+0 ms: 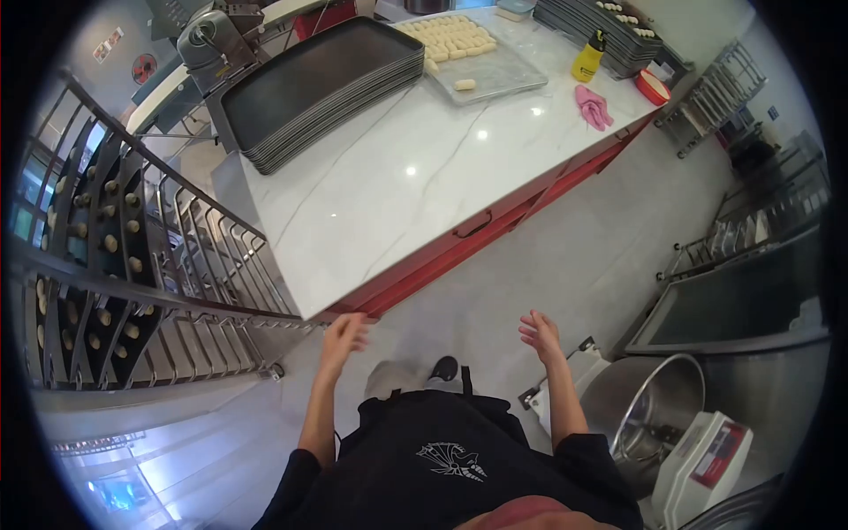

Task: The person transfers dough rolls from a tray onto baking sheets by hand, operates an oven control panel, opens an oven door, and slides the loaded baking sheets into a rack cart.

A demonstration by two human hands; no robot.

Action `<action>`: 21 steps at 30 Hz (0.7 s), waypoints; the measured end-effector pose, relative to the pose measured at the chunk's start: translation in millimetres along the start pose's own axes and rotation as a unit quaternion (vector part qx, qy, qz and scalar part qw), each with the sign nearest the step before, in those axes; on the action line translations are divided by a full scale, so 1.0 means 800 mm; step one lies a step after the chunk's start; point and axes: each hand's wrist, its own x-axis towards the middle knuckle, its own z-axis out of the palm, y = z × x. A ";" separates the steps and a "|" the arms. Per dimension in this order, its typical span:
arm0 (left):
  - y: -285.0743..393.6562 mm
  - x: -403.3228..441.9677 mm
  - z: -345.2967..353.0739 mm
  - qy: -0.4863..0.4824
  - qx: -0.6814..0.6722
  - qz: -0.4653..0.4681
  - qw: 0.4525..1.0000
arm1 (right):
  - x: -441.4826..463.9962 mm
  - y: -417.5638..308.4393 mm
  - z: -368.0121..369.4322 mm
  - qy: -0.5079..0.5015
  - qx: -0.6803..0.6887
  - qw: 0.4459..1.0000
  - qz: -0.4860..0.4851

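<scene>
My left hand is in the air just off the near left corner of the white marble-look table, its fingers apart and holding nothing. On the other side my right hand hangs over the floor, fingers spread and empty. A stack of black baking trays sits on the table's left part. Beyond it, a clear tray carries rows of pale dough pieces, with one piece lying apart near its front edge.
A rack with dough-filled trays stands at the left. A yellow bottle, pink cloth and red bowl are at the table's right end. A steel mixing bowl and white machine are at my lower right.
</scene>
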 end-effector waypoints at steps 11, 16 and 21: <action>0.290 0.314 0.180 -0.063 0.311 0.342 0.884 | 0.107 -0.212 0.083 -0.107 -0.438 0.852 -0.265; 0.369 0.563 0.164 0.252 0.550 0.360 0.710 | 0.139 -0.295 0.066 -0.071 -0.539 0.807 -0.231; 0.390 0.668 0.143 0.379 0.625 0.275 0.625 | 0.187 -0.387 0.074 -0.025 -0.553 0.782 -0.286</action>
